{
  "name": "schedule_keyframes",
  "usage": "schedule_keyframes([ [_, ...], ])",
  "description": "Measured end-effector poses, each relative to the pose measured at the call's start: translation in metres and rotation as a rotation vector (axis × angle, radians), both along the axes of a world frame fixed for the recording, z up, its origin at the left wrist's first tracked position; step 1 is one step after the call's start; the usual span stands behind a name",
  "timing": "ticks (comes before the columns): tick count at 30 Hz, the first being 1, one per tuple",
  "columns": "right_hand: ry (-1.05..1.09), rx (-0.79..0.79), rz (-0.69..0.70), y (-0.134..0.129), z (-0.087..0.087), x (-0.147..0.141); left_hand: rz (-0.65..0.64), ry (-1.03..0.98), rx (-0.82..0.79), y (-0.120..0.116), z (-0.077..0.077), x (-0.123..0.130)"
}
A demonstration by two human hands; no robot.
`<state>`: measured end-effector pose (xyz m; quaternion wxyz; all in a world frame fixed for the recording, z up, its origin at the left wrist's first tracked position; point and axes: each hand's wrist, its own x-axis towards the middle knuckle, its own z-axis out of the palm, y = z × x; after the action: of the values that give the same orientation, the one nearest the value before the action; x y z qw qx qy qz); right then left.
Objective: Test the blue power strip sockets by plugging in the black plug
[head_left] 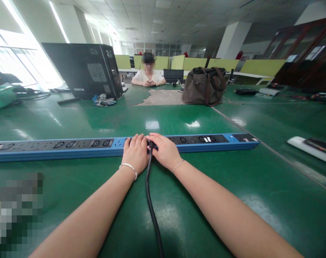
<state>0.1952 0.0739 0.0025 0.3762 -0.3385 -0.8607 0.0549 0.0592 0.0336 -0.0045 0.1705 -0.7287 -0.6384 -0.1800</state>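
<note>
A long blue power strip with black socket panels lies across the green table in front of me. My left hand is closed over the strip near its middle, fingers bent across the top. Right beside it, my right hand pinches the black plug at the sockets, thumb and fingers around it. From the plug a thick black power cable runs down toward me between my forearms. Whether the plug is fully seated is hidden by my fingers.
A black computer case stands at the back left with gloves by it. A brown bag sits behind the strip. Across the table sits a person. A white bar-shaped object lies at right, a green basket far left.
</note>
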Motion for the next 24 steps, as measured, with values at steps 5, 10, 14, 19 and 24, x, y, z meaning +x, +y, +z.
schedule_keyframes([
  [5, 0.011, 0.023, -0.021, 0.0026, -0.0007, -0.0011, -0.005, 0.002, -0.02, -0.0002, 0.0012, 0.0001],
  [10, 0.052, -0.019, -0.041, 0.0056, -0.0005, -0.0035, -0.009, -0.011, -0.025, 0.0003, 0.0008, -0.0009],
  [14, 0.087, -0.052, -0.062, 0.0069, -0.0017, -0.0046, -0.011, -0.027, -0.022, 0.0007, 0.0004, -0.0019],
  [19, 0.072, 0.015, -0.043, 0.005, -0.0045, -0.0044, -0.014, -0.035, -0.004, 0.0021, -0.0007, -0.0033],
  [24, 0.036, 0.085, -0.072, 0.005, -0.0102, -0.0031, -0.022, -0.037, 0.007, 0.0031, -0.0015, -0.0046],
])
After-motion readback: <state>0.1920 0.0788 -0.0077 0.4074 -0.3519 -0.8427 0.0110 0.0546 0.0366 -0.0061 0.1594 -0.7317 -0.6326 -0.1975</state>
